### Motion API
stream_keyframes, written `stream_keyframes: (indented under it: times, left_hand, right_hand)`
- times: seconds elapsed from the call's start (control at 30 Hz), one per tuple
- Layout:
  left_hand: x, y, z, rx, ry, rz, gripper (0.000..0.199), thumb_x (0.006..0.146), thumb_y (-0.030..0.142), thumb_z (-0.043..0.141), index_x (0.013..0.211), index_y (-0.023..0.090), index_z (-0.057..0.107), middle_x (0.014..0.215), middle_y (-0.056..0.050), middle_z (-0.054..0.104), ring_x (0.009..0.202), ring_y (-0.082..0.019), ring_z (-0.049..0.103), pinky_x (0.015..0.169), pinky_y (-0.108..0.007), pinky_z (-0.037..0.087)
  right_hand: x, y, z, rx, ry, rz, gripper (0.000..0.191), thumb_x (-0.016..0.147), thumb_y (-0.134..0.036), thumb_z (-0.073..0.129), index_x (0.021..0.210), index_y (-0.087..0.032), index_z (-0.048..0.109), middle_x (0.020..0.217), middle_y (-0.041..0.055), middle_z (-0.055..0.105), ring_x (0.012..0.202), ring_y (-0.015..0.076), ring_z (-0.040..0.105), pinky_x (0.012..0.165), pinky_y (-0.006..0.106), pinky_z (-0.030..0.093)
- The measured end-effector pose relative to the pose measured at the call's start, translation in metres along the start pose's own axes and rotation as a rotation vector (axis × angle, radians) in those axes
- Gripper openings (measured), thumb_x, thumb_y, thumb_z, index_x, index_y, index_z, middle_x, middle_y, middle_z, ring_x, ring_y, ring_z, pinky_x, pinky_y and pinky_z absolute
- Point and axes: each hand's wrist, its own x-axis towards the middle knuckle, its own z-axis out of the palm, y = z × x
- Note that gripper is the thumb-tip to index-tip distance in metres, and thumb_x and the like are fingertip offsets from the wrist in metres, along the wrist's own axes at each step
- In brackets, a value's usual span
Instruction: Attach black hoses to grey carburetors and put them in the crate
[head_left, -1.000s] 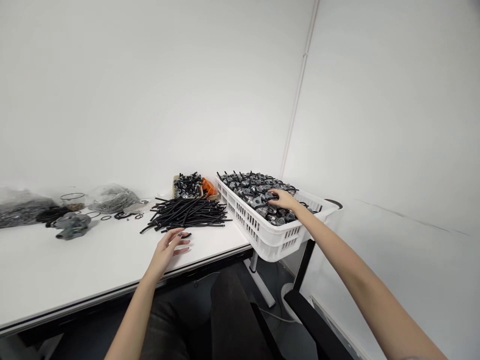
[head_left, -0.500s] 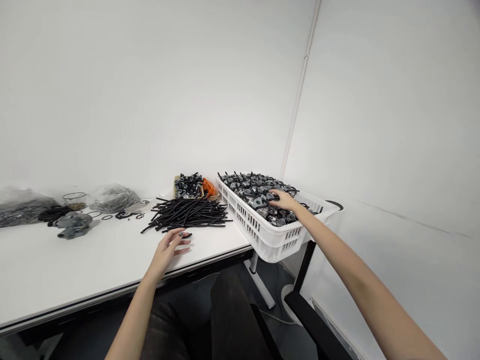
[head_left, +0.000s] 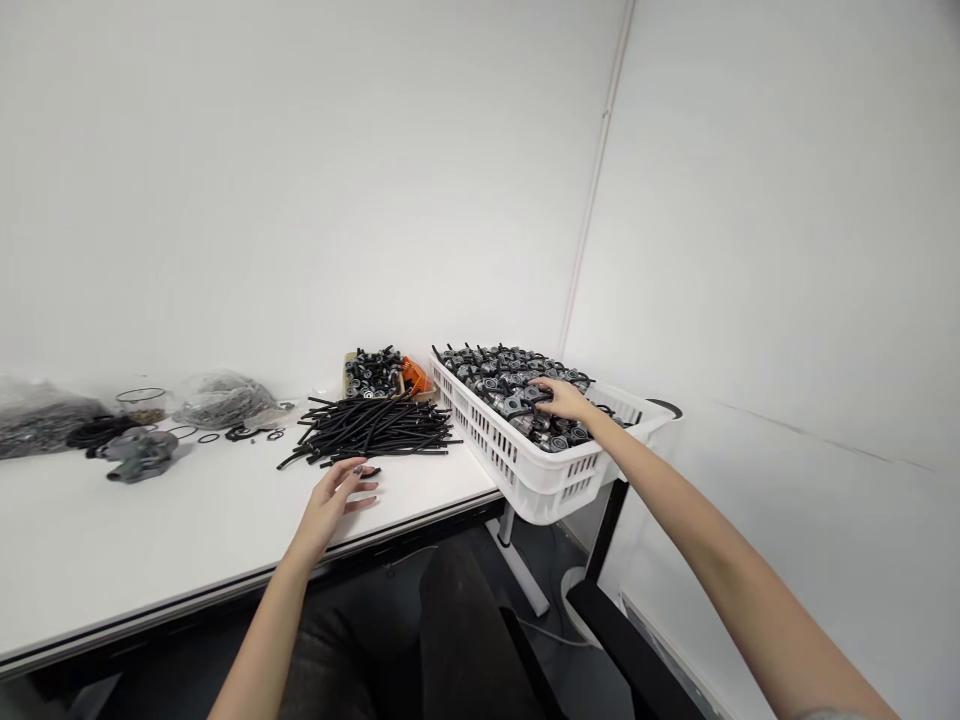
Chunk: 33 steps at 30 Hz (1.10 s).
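My left hand (head_left: 334,500) rests at the front of the white table, its thumb and a finger pinched at a short black piece (head_left: 373,472) and the other fingers loosely spread. Just beyond it lies a pile of thin black rubber tubes (head_left: 375,425). My right hand (head_left: 561,398) reaches over the near side of a white plastic basket (head_left: 544,490), fingers curled at a grey part with a black tube (head_left: 519,406). Its fingertips are partly hidden among the many similar grey parts that fill the basket.
Behind the tubes stand a yellow bin of small black and grey parts (head_left: 373,372) and an orange container (head_left: 415,376). Plastic bags (head_left: 225,398), loose rings (head_left: 208,438) and a grey casting (head_left: 141,455) lie to the left. The basket overhangs the table's right end, near a wall.
The view has shifted slightly, so everything sits a little further left. Both hands keep nearly the same places, with no visible change in grip.
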Motion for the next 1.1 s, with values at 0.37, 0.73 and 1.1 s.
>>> stream_keyframes:
  times: [0.37, 0.73, 1.1]
  left_hand:
    - [0.002, 0.0, 0.001, 0.004, 0.0, -0.011, 0.052, 0.071, 0.054, 0.068, 0.108, 0.018, 0.059, 0.11, -0.01, 0.063, 0.086, -0.024, 0.068, 0.078, -0.045, 0.059]
    - [0.002, -0.001, 0.0, -0.003, 0.009, -0.007, 0.053, 0.069, 0.054, 0.071, 0.108, 0.018, 0.06, 0.109, -0.01, 0.064, 0.086, -0.025, 0.068, 0.078, -0.048, 0.059]
    - [0.002, -0.002, -0.002, 0.006, 0.007, 0.002, 0.054, 0.069, 0.055, 0.071, 0.107, 0.018, 0.06, 0.106, -0.01, 0.066, 0.086, -0.026, 0.069, 0.079, -0.051, 0.058]
  right_hand:
    - [-0.001, -0.007, 0.0, 0.022, 0.058, -0.013, 0.037, 0.075, -0.021, 0.066, 0.112, -0.023, 0.061, 0.116, 0.0053, 0.069, 0.106, 0.0254, 0.065, 0.092, 0.038, 0.049]
    - [0.004, -0.006, 0.007, 0.003, 0.065, 0.023, 0.036, 0.076, -0.022, 0.066, 0.112, -0.023, 0.06, 0.115, 0.0059, 0.069, 0.106, 0.0253, 0.065, 0.093, 0.041, 0.048]
    - [0.004, -0.002, 0.005, 0.035, 0.028, 0.012, 0.033, 0.079, -0.03, 0.065, 0.111, -0.023, 0.061, 0.118, 0.0065, 0.068, 0.107, 0.0259, 0.064, 0.092, 0.039, 0.049]
